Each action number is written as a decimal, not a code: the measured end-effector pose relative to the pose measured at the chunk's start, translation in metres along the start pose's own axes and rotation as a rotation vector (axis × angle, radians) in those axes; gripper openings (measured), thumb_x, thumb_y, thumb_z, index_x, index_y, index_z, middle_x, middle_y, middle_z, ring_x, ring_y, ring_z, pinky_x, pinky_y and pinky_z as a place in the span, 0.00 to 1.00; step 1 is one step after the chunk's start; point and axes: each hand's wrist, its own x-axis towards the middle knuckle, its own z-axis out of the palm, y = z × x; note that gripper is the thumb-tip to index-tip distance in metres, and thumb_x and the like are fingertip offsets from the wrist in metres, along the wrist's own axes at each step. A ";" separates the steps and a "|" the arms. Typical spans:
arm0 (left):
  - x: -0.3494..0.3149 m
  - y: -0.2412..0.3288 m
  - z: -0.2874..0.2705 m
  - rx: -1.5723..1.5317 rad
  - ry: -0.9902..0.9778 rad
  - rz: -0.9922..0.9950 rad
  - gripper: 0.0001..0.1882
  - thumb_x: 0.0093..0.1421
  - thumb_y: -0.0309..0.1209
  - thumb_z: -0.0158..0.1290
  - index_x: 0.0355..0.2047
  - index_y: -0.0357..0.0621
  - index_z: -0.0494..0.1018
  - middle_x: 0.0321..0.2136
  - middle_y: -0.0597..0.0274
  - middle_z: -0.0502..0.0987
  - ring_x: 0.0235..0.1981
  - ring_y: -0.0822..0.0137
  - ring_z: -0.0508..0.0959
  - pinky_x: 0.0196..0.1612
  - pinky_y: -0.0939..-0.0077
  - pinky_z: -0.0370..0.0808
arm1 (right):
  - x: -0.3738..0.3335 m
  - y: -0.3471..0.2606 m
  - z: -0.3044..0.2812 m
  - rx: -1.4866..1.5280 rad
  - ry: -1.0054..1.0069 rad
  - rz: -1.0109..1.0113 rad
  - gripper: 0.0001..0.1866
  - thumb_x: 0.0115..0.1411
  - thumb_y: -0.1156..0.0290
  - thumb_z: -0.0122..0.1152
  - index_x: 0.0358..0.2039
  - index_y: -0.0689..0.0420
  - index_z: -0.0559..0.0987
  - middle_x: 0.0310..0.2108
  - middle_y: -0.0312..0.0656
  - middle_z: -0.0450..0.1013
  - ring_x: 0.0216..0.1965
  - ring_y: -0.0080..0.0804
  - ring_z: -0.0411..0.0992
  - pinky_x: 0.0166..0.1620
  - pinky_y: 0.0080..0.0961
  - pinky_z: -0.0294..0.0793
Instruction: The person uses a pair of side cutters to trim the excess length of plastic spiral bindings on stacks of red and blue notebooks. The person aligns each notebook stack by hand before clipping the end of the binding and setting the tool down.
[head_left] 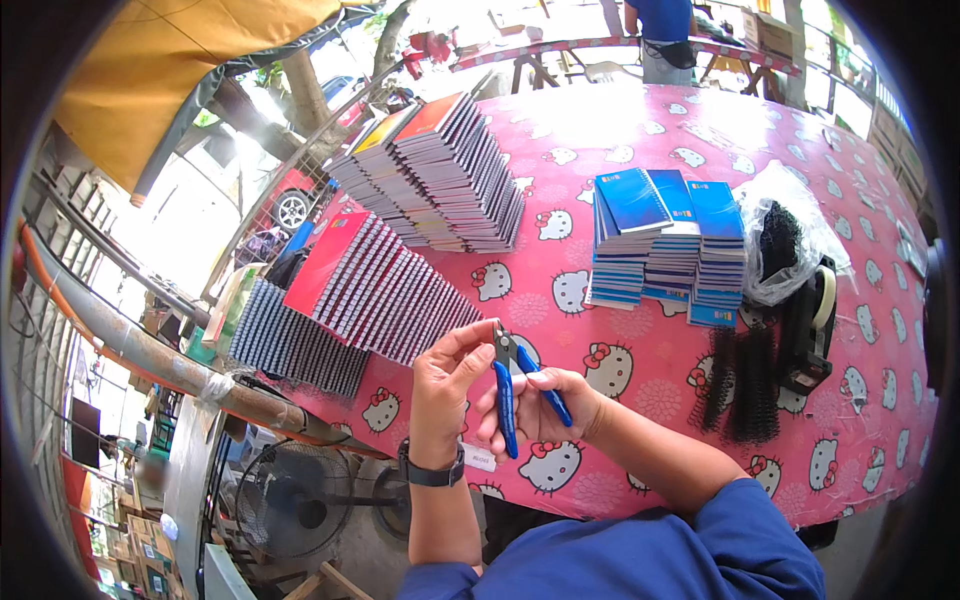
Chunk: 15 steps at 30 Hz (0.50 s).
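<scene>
My right hand (547, 402) holds a pair of flush cutters (506, 415) with blue handles and short dark jaws. The handles are spread apart and the jaws point away from me. Beside the jaw tips, my left hand (448, 375) has its thumb and forefinger drawn together. Whatever lies between them, if anything, is too small to make out. Just beyond the left hand stands a stack of red-covered spiral notebooks (385, 290), their coil edges facing me. Several blue spiral notebooks (640, 205) are piled to the right of the hands.
A pink patterned cloth (600, 480) covers the table. Taller notebook stacks (455, 170) stand farther back left. At right are black plastic coils (740, 385), a clear bag (790, 235) and a tape dispenser (808, 335). A fan (295, 500) stands at lower left; a person (662, 35) is far off.
</scene>
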 end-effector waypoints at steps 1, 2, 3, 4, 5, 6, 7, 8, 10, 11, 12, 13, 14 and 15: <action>-0.002 -0.004 0.001 -0.026 0.036 0.011 0.14 0.56 0.24 0.52 0.43 0.33 0.72 0.34 0.59 0.77 0.35 0.74 0.75 0.42 0.82 0.70 | -0.002 0.003 -0.001 0.004 0.004 -0.003 0.32 0.58 0.53 0.45 0.53 0.68 0.62 0.48 0.61 0.66 0.46 0.52 0.70 0.52 0.46 0.64; -0.004 -0.005 0.001 -0.027 0.035 0.005 0.14 0.56 0.24 0.52 0.43 0.33 0.72 0.34 0.59 0.77 0.35 0.74 0.75 0.42 0.82 0.70 | -0.003 0.005 -0.002 0.043 0.004 0.007 0.33 0.58 0.52 0.45 0.54 0.68 0.62 0.48 0.61 0.66 0.46 0.52 0.70 0.52 0.46 0.64; -0.005 -0.005 0.001 -0.045 0.043 -0.012 0.14 0.56 0.24 0.53 0.43 0.33 0.72 0.34 0.59 0.77 0.35 0.74 0.75 0.42 0.83 0.70 | -0.004 0.007 -0.002 0.081 0.003 0.015 0.33 0.58 0.51 0.44 0.54 0.67 0.62 0.48 0.61 0.66 0.46 0.52 0.70 0.52 0.46 0.64; -0.007 -0.007 0.001 -0.061 0.055 -0.037 0.14 0.55 0.24 0.53 0.43 0.32 0.72 0.34 0.59 0.77 0.35 0.74 0.75 0.42 0.83 0.70 | -0.004 0.009 -0.003 0.092 0.007 0.011 0.33 0.58 0.51 0.44 0.54 0.67 0.62 0.48 0.61 0.66 0.46 0.52 0.70 0.52 0.46 0.64; -0.008 -0.010 0.000 -0.064 0.067 -0.050 0.14 0.55 0.23 0.53 0.43 0.32 0.72 0.34 0.59 0.77 0.36 0.75 0.75 0.41 0.84 0.70 | -0.002 0.010 -0.002 0.095 -0.013 0.018 0.33 0.58 0.50 0.44 0.54 0.66 0.62 0.48 0.60 0.66 0.46 0.49 0.70 0.51 0.43 0.66; -0.009 -0.013 -0.002 -0.062 0.069 -0.062 0.14 0.55 0.23 0.53 0.43 0.32 0.72 0.34 0.59 0.77 0.36 0.75 0.75 0.41 0.84 0.70 | -0.001 0.011 -0.002 0.098 -0.033 0.026 0.33 0.59 0.49 0.43 0.54 0.66 0.62 0.48 0.58 0.67 0.46 0.46 0.70 0.51 0.40 0.68; -0.009 -0.018 -0.005 -0.084 0.088 -0.090 0.14 0.55 0.24 0.53 0.43 0.32 0.72 0.33 0.59 0.77 0.35 0.76 0.75 0.40 0.85 0.70 | -0.002 0.011 -0.002 0.107 -0.031 0.022 0.33 0.59 0.49 0.43 0.54 0.66 0.62 0.48 0.58 0.67 0.46 0.46 0.70 0.51 0.40 0.68; -0.010 -0.020 -0.006 -0.106 0.106 -0.117 0.14 0.56 0.24 0.53 0.43 0.32 0.72 0.32 0.60 0.78 0.34 0.77 0.75 0.39 0.85 0.70 | -0.002 0.011 -0.003 0.126 -0.037 0.031 0.33 0.59 0.49 0.43 0.54 0.66 0.62 0.48 0.58 0.66 0.46 0.46 0.70 0.51 0.40 0.68; -0.012 -0.021 -0.004 -0.133 0.109 -0.122 0.14 0.56 0.24 0.53 0.42 0.32 0.72 0.32 0.60 0.78 0.31 0.78 0.75 0.34 0.86 0.71 | -0.003 0.013 -0.004 0.150 -0.044 0.039 0.33 0.60 0.49 0.42 0.54 0.66 0.62 0.48 0.58 0.66 0.47 0.46 0.70 0.51 0.40 0.68; -0.012 -0.020 -0.003 -0.141 0.115 -0.114 0.13 0.56 0.23 0.53 0.42 0.32 0.72 0.31 0.60 0.78 0.29 0.78 0.75 0.32 0.86 0.72 | -0.003 0.013 -0.005 0.152 -0.033 0.037 0.33 0.60 0.49 0.42 0.54 0.66 0.62 0.48 0.58 0.66 0.47 0.46 0.70 0.51 0.40 0.68; -0.013 -0.020 -0.002 -0.149 0.122 -0.107 0.12 0.56 0.23 0.52 0.41 0.32 0.72 0.31 0.60 0.78 0.28 0.78 0.75 0.30 0.87 0.73 | -0.004 0.014 -0.005 0.153 -0.022 0.035 0.33 0.60 0.49 0.42 0.54 0.66 0.63 0.48 0.58 0.66 0.47 0.47 0.70 0.51 0.40 0.68; -0.012 -0.021 -0.001 -0.147 0.123 -0.108 0.12 0.56 0.23 0.52 0.41 0.32 0.72 0.31 0.60 0.78 0.28 0.78 0.75 0.30 0.87 0.73 | -0.004 0.014 -0.006 0.155 -0.023 0.035 0.33 0.60 0.49 0.42 0.54 0.66 0.63 0.48 0.58 0.66 0.47 0.47 0.70 0.51 0.40 0.68; -0.012 -0.021 -0.001 -0.173 0.130 -0.104 0.12 0.56 0.22 0.52 0.41 0.33 0.73 0.31 0.60 0.78 0.27 0.78 0.75 0.30 0.87 0.73 | -0.003 0.014 -0.006 0.148 -0.017 0.033 0.32 0.60 0.49 0.41 0.54 0.66 0.63 0.48 0.58 0.66 0.47 0.46 0.70 0.51 0.40 0.68; -0.012 -0.022 -0.001 -0.199 0.137 -0.101 0.11 0.55 0.22 0.52 0.40 0.33 0.73 0.31 0.60 0.77 0.27 0.78 0.75 0.30 0.86 0.74 | -0.004 0.014 -0.006 0.142 -0.012 0.031 0.32 0.60 0.49 0.41 0.54 0.66 0.63 0.48 0.58 0.66 0.47 0.46 0.70 0.51 0.39 0.69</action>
